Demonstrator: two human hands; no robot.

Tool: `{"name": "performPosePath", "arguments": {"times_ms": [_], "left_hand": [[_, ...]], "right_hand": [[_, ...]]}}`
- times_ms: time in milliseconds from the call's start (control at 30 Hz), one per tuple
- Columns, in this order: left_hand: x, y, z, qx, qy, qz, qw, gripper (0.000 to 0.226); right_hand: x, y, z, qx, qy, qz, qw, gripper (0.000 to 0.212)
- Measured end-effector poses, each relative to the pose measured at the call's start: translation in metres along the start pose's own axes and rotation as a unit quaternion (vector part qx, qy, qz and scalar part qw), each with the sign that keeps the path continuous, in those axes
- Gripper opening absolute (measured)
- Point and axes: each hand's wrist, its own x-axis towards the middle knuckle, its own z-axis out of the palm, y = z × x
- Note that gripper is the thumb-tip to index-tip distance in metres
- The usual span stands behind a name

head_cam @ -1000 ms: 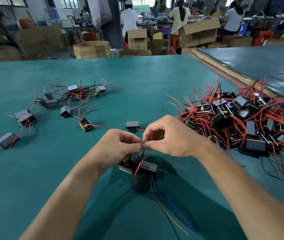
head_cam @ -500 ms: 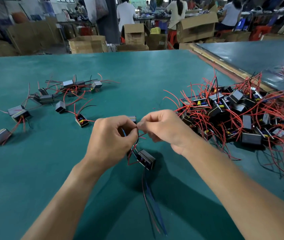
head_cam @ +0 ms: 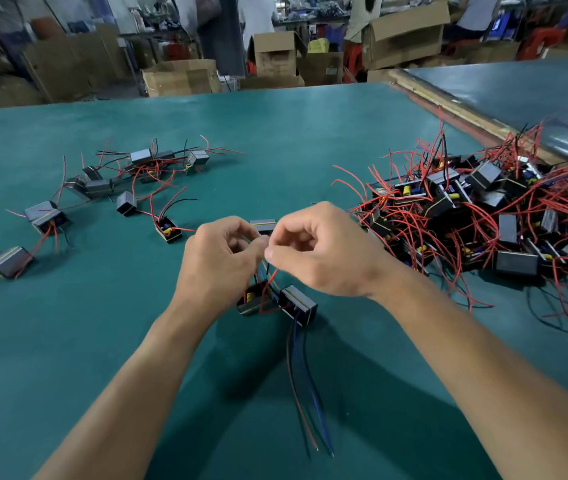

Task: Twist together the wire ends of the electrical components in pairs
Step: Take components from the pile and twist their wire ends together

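Head view, and nearest the camera, at bottom centre, loose wires point(head_cam: 305, 393) in red, blue and black trailed over the green table point(head_cam: 67, 341). Just above them sat the first component point(head_cam: 256, 303), open side up, and the second component point(head_cam: 299, 305) close beside it. I could not tell whether they rested on the cloth or hung by their leads.

Right over them, at mid-frame, the two hands met. The left hand point(head_cam: 220, 268) had its fingers curled in, thumb against fingertip, and the right hand point(head_cam: 320, 254) mirrored it. Both pinched the wire ends point(head_cam: 267, 251) where the fingertips touched, though the bare tips themselves were hidden.

This looked like the twisting step for this pair, in full swing. The next move would call for rolling the ends round each other while one hand held firm, since leads this thin could slip free.

Just behind the hands lay a lone component point(head_cam: 263, 225). Further back at upper left a string of joined pieces point(head_cam: 130, 181) was spread out, and at right a tangled pile point(head_cam: 466, 216) waited. Beyond the table edge stood cardboard boxes point(head_cam: 182, 77).
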Motion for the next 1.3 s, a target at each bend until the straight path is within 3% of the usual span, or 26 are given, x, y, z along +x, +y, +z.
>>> {"name": "performPosePath", "arguments": {"times_ms": [133,367,600,800,933,1067,1300], "left_hand": [[0.0,0.0,-0.001,0.003,0.02,-0.002,1.0,0.018],[0.004,-0.002,-0.003,-0.001,0.047,0.012,0.999,0.021],[0.002,-0.001,-0.005,-0.005,0.035,0.007,0.999,0.021],[0.001,0.003,-0.006,-0.004,0.04,0.023,0.999,0.02],[0.0,0.002,-0.004,0.003,0.042,0.031,0.999,0.02],[0.001,-0.001,-0.004,0.009,0.054,0.049,0.997,0.023],[0.0,-0.001,-0.003,0.007,0.052,0.048,0.997,0.022]], "right_hand": [[-0.002,0.001,-0.008,0.018,-0.138,0.053,0.989,0.016],[0.001,0.008,-0.012,0.101,-0.093,0.059,0.989,0.016],[-0.004,0.002,-0.011,0.175,-0.169,0.051,0.969,0.009],[0.0,0.007,-0.005,0.127,-0.119,0.038,0.984,0.015],[0.003,0.012,-0.001,0.06,-0.019,0.052,0.997,0.024],[0.008,0.01,-0.007,0.106,0.102,0.085,0.986,0.025],[0.009,-0.001,-0.012,0.315,0.091,0.213,0.92,0.026]]}}
